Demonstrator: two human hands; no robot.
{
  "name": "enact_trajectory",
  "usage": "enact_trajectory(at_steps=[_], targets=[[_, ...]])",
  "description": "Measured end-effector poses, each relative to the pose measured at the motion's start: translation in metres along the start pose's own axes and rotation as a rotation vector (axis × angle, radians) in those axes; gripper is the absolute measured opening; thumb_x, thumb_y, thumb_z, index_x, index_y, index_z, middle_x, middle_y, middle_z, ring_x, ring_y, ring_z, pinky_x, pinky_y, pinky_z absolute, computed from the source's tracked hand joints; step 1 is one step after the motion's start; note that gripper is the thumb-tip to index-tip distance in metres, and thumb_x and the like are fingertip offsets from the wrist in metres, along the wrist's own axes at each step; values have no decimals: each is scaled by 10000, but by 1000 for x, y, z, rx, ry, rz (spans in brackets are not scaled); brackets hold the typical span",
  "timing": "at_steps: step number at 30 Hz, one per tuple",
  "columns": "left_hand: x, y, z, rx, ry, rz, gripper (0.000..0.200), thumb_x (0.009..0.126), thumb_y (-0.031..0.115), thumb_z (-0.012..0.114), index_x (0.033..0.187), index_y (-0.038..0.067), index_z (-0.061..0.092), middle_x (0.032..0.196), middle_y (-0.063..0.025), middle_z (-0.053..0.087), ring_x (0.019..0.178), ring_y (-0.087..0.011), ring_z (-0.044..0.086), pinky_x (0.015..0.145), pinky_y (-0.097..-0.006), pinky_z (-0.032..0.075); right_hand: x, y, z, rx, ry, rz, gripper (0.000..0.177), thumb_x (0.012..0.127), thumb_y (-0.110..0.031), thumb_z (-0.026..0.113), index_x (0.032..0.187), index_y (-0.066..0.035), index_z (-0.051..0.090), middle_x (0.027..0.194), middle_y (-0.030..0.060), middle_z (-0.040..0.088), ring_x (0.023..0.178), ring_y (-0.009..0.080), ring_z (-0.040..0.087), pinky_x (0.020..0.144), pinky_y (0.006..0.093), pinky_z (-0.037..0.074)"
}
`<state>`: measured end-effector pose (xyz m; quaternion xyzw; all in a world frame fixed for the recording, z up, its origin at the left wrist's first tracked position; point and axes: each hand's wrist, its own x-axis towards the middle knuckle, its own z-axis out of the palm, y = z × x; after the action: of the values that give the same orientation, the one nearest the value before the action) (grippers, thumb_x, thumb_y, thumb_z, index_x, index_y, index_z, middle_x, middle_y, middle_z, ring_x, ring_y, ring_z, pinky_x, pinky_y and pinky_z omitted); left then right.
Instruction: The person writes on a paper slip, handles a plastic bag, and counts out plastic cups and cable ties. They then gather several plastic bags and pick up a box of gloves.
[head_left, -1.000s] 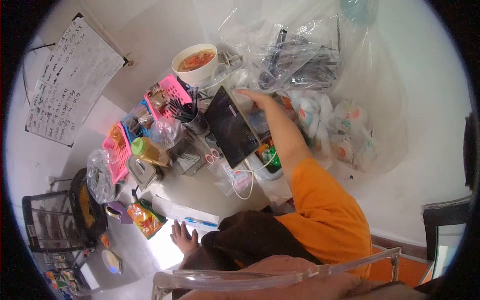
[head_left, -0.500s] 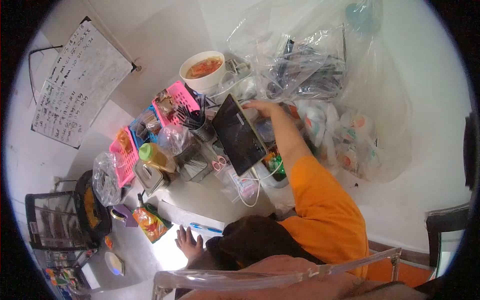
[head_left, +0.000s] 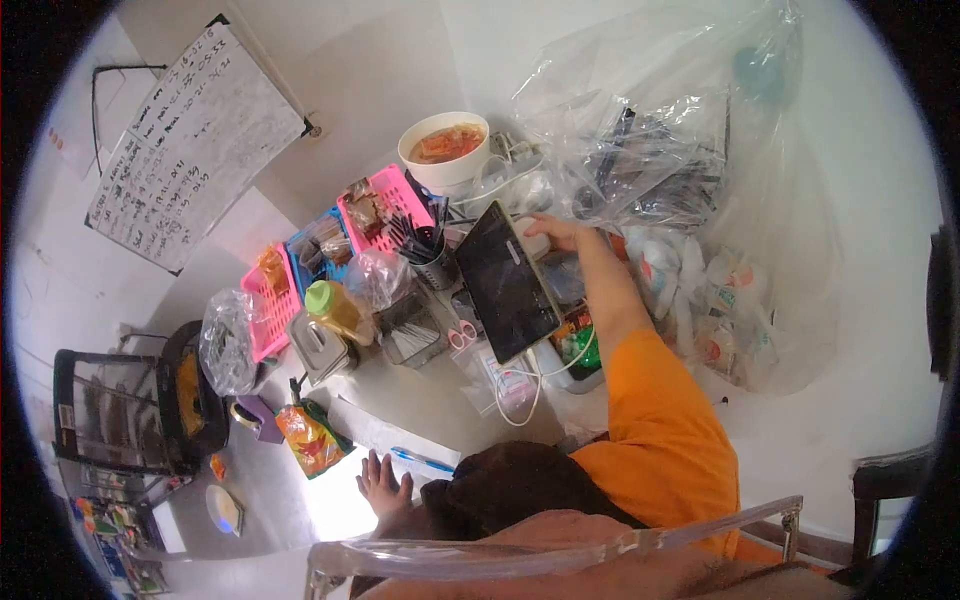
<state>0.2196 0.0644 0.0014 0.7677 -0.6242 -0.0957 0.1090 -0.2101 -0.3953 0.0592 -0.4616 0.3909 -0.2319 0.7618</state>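
Note:
My left hand (head_left: 385,487) lies on the tabletop with its fingers spread, holding nothing. Close to its fingertips are a blue pen (head_left: 422,459) and a sheet of paper (head_left: 375,425). My right hand (head_left: 558,232) reaches behind the upper edge of a tablet (head_left: 507,285) that stands tilted. Its fingers are bent over a white rounded object (head_left: 533,240), partly hidden by the tablet, whose kind I cannot make out. A white cable (head_left: 541,388) loops below the tablet, beside pink-handled scissors (head_left: 462,335).
Pink baskets (head_left: 272,325), a squeeze bottle (head_left: 335,310), a cutlery holder (head_left: 435,268) and a white bowl of red food (head_left: 445,180) crowd the back. Large clear plastic bags (head_left: 660,170) stand at right. An orange pouch (head_left: 312,440) lies left of my left hand.
The whole view has shifted, so things sit further right and lower. The right hand, still behind the tablet, now shows a white object under its fingers. The left hand stays on the table.

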Motion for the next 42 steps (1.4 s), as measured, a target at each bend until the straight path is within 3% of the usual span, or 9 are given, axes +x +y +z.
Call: enact_trajectory(at_steps=[15, 18, 21, 25, 28, 30, 33, 36, 42], targets=[[-7, 0, -1, 2, 54, 4, 561, 732, 361, 591, 1227, 129, 463, 1384, -102, 296, 1293, -312, 210, 1026, -531, 103, -52, 1, 11, 550, 216, -436, 608, 751, -190, 657, 1250, -33, 346, 1196, 131, 476, 1053, 309, 503, 832, 457, 453], [-10, -2, 0, -23, 63, 0, 570, 734, 376, 591, 1236, 140, 457, 1382, -100, 302, 1297, -299, 207, 1029, -525, 99, -70, 14, 30, 555, 402, -682, 650, 728, -117, 653, 1271, -23, 307, 1245, 120, 431, 1127, 290, 442, 913, 421, 396], [-14, -3, 1, -65, 125, 14, 682, 748, 356, 587, 1312, 68, 334, 1385, -115, 286, 1289, -308, 220, 1037, -498, 112, -118, 12, 94, 252, 771, -568, 724, 678, -78, 680, 1287, -27, 292, 1270, 103, 402, 1174, 256, 389, 969, 380, 331], [-19, -9, 11, -663, 377, -9, 636, 754, 200, 599, 1302, 33, 326, 1335, -171, 328, 1225, -323, 313, 1026, -442, 199, -166, 50, 136, 72, 557, -833, 795, 641, -110, 707, 1303, -42, 273, 1277, 109, 383, 1172, 242, 378, 971, 383, 314], [-19, -3, 8, -618, 580, 71, 580, 748, 114, 588, 1271, 26, 355, 1297, -178, 362, 1178, -310, 365, 1003, -406, 256, -229, 35, 207, 128, 300, -829, 871, 584, -197, 750, 1299, -38, 279, 1268, 113, 395, 1171, 247, 389, 977, 360, 316], [-11, 26, -25, -539, 469, 228, 544, 758, 161, 593, 1240, 26, 382, 1287, -163, 375, 1182, -301, 361, 1004, -393, 251, -255, 27, 247, 244, 20, -740, 950, 510, -285, 796, 1292, -54, 309, 1249, 107, 420, 1176, 242, 392, 981, 357, 317], [11, 80, -78, -1267, -46, 414, 717, 728, 334, 651, 1293, 48, 318, 1325, -146, 345, 1220, -295, 328, 1011, -401, 237, -249, 56, 286, 318, -310, -621, 1043, 448, -411, 819, 1289, -62, 312, 1243, 109, 425, 1165, 244, 410, 973, 370, 332], [4, 132, -137, -1586, -343, 505, 1084, 581, 539, 729, 1360, 57, 149, 1356, -144, 289, 1258, -269, 288, 1001, -401, 258, -243, 77, 324, 351, -308, -424, 1031, 479, -527, 784, 1274, -59, 324, 1221, 108, 446, 1133, 226, 441, 950, 362, 361], [-25, 118, -163, -1362, -51, 383, 1047, 565, 242, 785, 1354, 68, 119, 1305, -132, 298, 1207, -249, 320, 1000, -365, 241, -241, 73, 345, 198, -168, -517, 788, 694, -497, 665, 1268, -69, 336, 1245, 122, 427, 1149, 244, 419, 930, 363, 373]])
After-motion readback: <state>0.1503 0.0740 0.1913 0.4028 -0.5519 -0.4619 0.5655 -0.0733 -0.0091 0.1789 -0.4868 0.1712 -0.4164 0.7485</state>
